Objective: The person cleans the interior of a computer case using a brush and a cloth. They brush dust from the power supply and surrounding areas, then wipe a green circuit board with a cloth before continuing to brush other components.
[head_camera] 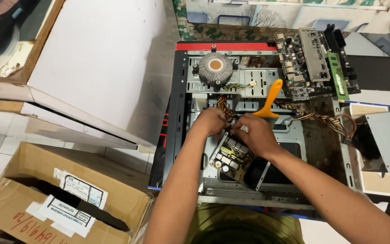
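1. Left hand (211,121) and right hand (253,132) meet, fingers pinched on the braided yellow-and-black cable bundle (224,107) at the top edge of the small green power circuit board (231,156).
2. Judged step: freeing that wiring; next needs a steady pull.
3. Just beyond the right hand lies an orange plastic-handled brush (271,97); farther, a round finned metal cooler (215,67), all inside the open black metal computer case (177,113).

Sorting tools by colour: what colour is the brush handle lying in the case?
Orange; the handle shows best in the head view.

The computer case (267,77) was dull bare metal (red plastic trim), beside a matt, creased cardboard box (46,199).
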